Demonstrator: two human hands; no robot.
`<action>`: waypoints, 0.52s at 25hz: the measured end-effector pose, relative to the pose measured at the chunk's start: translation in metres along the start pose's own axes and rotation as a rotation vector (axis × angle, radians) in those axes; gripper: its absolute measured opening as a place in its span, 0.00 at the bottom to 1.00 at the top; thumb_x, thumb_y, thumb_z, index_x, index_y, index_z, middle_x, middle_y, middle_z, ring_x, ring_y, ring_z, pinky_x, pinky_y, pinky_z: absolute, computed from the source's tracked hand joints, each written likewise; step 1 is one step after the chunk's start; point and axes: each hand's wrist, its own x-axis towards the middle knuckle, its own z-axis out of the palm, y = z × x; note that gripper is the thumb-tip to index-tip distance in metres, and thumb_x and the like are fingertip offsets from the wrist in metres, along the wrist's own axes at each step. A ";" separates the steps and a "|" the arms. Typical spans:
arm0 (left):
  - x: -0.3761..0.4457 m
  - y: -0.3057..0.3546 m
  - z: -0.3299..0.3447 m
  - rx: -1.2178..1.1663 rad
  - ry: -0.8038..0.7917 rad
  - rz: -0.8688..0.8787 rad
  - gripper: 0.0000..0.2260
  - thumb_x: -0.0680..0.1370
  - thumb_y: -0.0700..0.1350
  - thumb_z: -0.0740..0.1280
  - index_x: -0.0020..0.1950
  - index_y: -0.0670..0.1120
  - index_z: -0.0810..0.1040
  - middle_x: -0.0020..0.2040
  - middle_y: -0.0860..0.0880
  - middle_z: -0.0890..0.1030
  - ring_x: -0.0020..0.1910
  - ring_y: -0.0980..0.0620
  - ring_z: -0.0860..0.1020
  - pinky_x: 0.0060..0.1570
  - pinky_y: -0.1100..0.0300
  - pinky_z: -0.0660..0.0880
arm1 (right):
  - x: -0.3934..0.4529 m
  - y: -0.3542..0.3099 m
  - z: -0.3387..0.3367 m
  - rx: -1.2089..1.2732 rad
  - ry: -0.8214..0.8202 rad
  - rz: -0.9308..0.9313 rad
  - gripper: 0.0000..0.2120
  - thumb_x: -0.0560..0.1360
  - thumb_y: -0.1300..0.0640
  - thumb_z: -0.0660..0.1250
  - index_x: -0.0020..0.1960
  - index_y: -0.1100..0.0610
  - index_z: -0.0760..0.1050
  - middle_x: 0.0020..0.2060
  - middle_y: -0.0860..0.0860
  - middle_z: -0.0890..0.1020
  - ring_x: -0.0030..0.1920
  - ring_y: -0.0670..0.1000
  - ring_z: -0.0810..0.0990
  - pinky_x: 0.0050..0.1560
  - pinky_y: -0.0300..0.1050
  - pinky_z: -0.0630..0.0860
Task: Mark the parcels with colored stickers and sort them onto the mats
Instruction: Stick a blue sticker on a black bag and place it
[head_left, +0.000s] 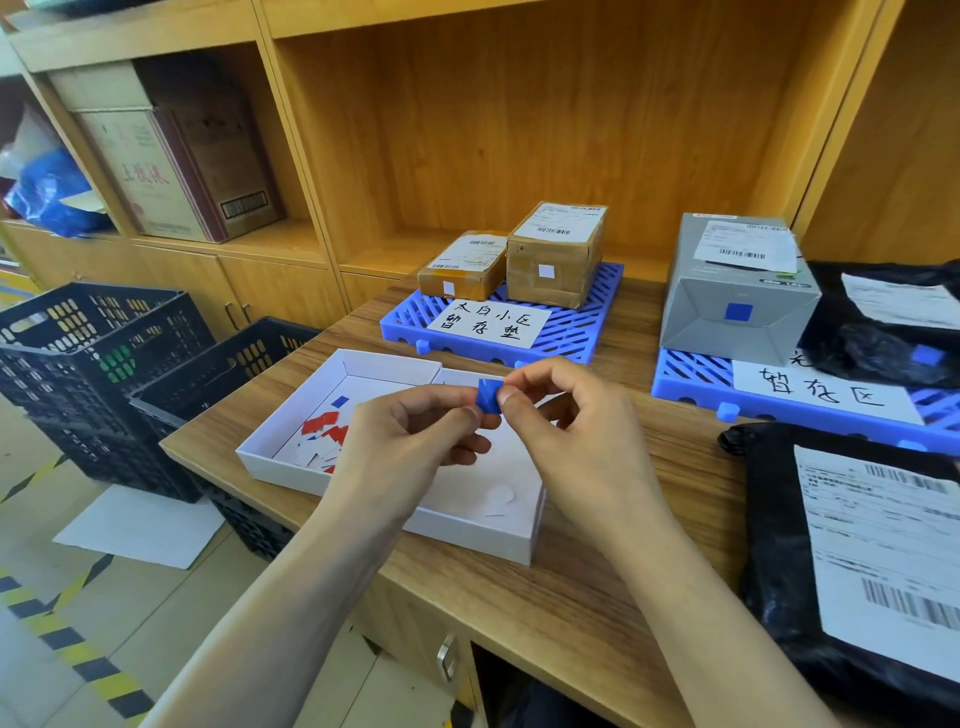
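Both hands pinch a small blue sticker (489, 397) above the white sticker tray (291, 415): my left hand (410, 436) from the left, my right hand (566, 415) from the right. Red, white and blue stickers lie loose in the tray. Two brown cardboard parcels (556, 260) with white stickers stand on the left blue mat (576, 332). A grey box (737, 296) and a black bag (893, 322), each with a blue sticker, sit on the right blue mat (691, 384). Another black bag parcel (852, 561) with a shipping label lies on the table at the right.
The wooden table (597, 582) stands against open wooden shelving. Black plastic crates (104, 374) stand on the floor at the left, beside a white sheet (140, 525). Cardboard boxes (171, 171) fill a shelf at upper left.
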 end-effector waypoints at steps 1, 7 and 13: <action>-0.002 0.002 0.002 -0.004 -0.008 0.006 0.09 0.78 0.36 0.67 0.46 0.47 0.86 0.41 0.45 0.87 0.39 0.49 0.84 0.45 0.54 0.79 | -0.002 -0.003 -0.005 0.029 0.006 0.008 0.03 0.75 0.55 0.72 0.43 0.48 0.81 0.41 0.43 0.83 0.38 0.44 0.79 0.40 0.38 0.75; -0.026 0.012 0.023 -0.048 -0.092 0.070 0.08 0.79 0.42 0.68 0.48 0.43 0.86 0.42 0.44 0.87 0.38 0.49 0.83 0.42 0.58 0.79 | -0.025 -0.016 -0.046 0.000 0.072 -0.007 0.05 0.74 0.56 0.73 0.40 0.50 0.81 0.39 0.45 0.83 0.37 0.44 0.79 0.40 0.35 0.75; -0.052 0.022 0.055 -0.048 -0.126 0.115 0.04 0.75 0.40 0.74 0.49 0.43 0.86 0.40 0.45 0.87 0.35 0.51 0.83 0.40 0.61 0.79 | -0.054 -0.022 -0.088 -0.134 0.141 -0.066 0.05 0.74 0.59 0.72 0.40 0.51 0.81 0.38 0.46 0.81 0.33 0.42 0.76 0.37 0.31 0.70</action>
